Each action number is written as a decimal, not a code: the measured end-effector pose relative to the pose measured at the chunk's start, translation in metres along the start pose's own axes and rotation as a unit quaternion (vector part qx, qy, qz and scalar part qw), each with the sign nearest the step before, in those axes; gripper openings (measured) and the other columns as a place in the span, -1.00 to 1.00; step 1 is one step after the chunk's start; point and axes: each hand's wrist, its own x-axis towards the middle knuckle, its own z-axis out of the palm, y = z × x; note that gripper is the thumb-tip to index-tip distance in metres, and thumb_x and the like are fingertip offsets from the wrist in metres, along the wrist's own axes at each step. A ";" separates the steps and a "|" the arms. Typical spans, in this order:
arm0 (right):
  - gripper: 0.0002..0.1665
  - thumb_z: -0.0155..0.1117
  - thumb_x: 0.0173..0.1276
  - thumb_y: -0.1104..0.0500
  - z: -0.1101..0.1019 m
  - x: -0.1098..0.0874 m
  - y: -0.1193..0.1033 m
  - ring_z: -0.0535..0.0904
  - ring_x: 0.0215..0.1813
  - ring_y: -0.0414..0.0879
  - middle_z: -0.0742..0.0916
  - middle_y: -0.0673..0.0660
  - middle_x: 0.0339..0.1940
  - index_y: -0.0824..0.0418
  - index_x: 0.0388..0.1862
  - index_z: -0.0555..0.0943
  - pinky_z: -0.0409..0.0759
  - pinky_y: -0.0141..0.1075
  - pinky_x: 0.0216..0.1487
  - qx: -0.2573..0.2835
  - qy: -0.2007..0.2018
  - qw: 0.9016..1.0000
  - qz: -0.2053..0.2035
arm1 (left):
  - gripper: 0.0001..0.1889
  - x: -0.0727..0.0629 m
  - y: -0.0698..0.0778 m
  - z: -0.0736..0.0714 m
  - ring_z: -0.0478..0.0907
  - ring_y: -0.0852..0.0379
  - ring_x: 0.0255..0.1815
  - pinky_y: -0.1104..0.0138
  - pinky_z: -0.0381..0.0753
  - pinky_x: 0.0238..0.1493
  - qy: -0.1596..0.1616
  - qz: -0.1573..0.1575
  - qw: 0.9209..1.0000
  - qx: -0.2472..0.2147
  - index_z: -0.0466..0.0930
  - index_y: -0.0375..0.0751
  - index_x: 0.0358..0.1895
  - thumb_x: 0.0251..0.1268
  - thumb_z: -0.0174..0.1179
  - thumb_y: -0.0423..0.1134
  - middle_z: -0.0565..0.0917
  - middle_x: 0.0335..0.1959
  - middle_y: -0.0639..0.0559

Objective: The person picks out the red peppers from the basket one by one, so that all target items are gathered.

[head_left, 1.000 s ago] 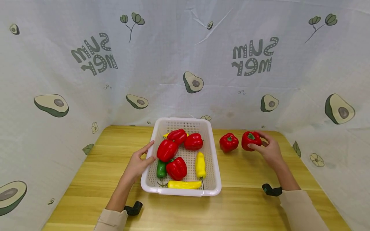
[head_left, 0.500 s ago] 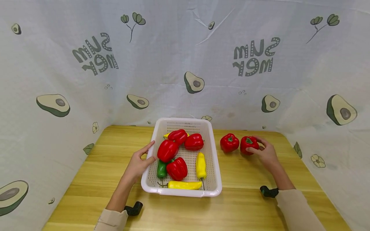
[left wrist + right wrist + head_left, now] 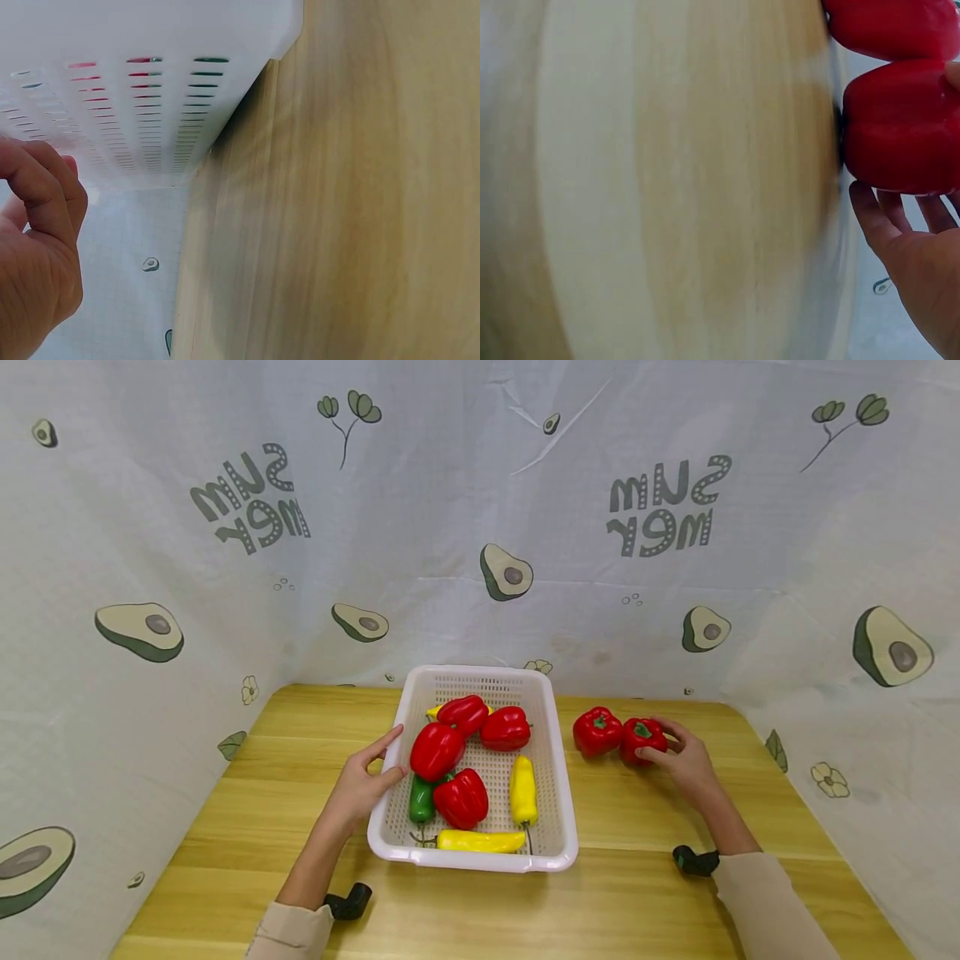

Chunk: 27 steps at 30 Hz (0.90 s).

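My left hand (image 3: 362, 783) grips the left rim of a white plastic basket (image 3: 566, 827), thumb over the edge and fingers along the outer wall. Slotted basket wall (image 3: 112, 30) fills the upper part of the left wrist view, fingers curled up against it. At the right, my right hand (image 3: 688, 762) holds a red bell pepper (image 3: 641, 739) between thumb and fingers. It stands upright on the table, green stem up, against another red bell pepper (image 3: 597, 732). In the right wrist view, fingertips lie along the side of the held red bell pepper (image 3: 900, 135).
Inside the basket lie several red bell peppers (image 3: 437, 751), a green pepper (image 3: 422, 800) and yellow peppers (image 3: 522, 789), one partly hidden at the back. The wooden table (image 3: 480, 910) meets a printed cloth (image 3: 420, 485) behind and at both sides.
My right hand has lowered the red bell pepper and brought it leftward, from apart to up against the other red bell pepper. My left hand stays on the basket rim.
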 end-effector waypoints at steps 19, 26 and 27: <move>-0.02 0.33 0.49 0.05 -0.007 -0.006 -0.001 0.23 0.54 0.44 0.24 0.46 0.61 0.34 0.66 0.05 0.44 -0.79 0.02 -0.007 -0.011 0.999 -0.051 | -0.28 0.002 -0.002 0.001 0.73 -0.11 -0.10 0.04 0.84 -0.21 -0.005 -0.001 1.000 -0.012 0.37 0.16 0.55 0.35 0.24 -0.41 0.43 0.15 -0.27; -0.13 0.28 0.52 0.03 -0.009 -0.012 -0.020 0.20 0.56 0.39 0.31 0.42 0.59 0.33 0.63 0.16 0.47 -0.37 0.47 -0.031 0.031 0.996 -0.083 | -0.29 0.001 -0.002 0.001 0.73 -0.12 -0.09 0.05 0.84 -0.21 -0.004 0.003 1.000 -0.007 0.37 0.14 0.55 0.35 0.24 -0.41 0.44 0.15 -0.28; -0.13 0.28 0.52 0.02 -0.009 -0.013 -0.024 0.18 0.57 0.39 0.31 0.42 0.60 0.33 0.62 0.17 0.42 -0.19 0.55 -0.035 0.038 0.995 -0.086 | -0.29 0.001 -0.002 0.001 0.73 -0.12 -0.09 0.05 0.84 -0.21 -0.004 0.004 1.000 -0.006 0.38 0.13 0.55 0.35 0.24 -0.40 0.44 0.15 -0.28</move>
